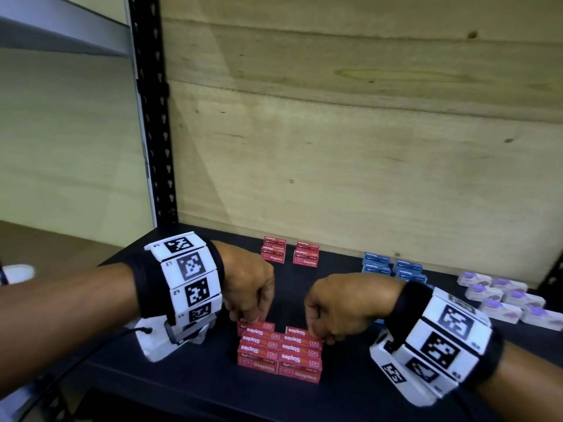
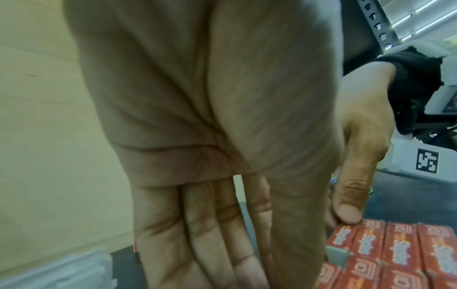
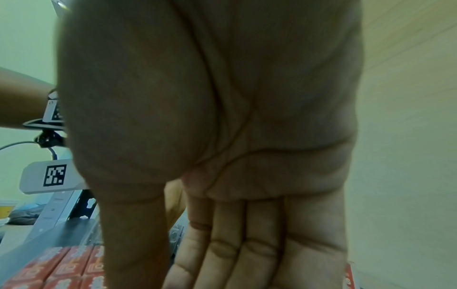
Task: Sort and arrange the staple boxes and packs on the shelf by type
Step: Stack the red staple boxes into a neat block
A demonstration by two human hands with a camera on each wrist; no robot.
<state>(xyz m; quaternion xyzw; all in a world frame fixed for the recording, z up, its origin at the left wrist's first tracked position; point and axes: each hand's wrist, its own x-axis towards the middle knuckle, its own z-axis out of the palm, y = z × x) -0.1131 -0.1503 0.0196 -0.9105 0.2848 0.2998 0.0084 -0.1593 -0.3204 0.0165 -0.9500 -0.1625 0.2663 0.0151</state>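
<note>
A block of red staple boxes lies in two columns at the front middle of the dark shelf. My left hand reaches down onto the block's back left box. My right hand reaches down onto its back right box. In the left wrist view my left hand has its fingers straight beside the red boxes, and the right thumb rests on a box end. The right wrist view shows my right hand with straight fingers too, beside the red boxes. The fingertips are hidden.
Two small stacks of red boxes stand at the back by the wooden panel. Blue boxes sit to their right and white-and-purple packs at the far right. A black perforated post rises at the back left.
</note>
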